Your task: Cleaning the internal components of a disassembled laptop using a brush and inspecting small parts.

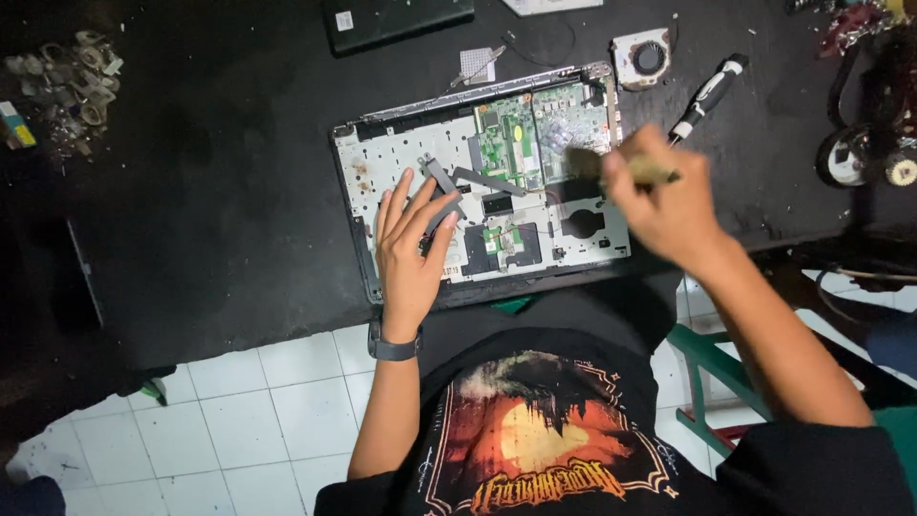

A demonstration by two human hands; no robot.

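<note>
- Small white rectangular label (pixel 345 20) on a dark flat device (pixel 396 21) at the worktop's (pixel 220 191) far edge.
- We note a small yellow-and-blue packet (pixel 17 125) near the left edge.

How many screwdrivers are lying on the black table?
1. A screwdriver with a black and white handle lies on the table, right of the opened laptop, just beyond the right hand. Others may hide in the dark clutter.

Brush (pixel 611 168) in right hand (pixel 669 205) is motion-blurred, bristles indistinct. Left hand (pixel 411 248) hides part of laptop chassis (pixel 401 153). Dark device (pixel 392 19) at top cut off by edge.
</note>
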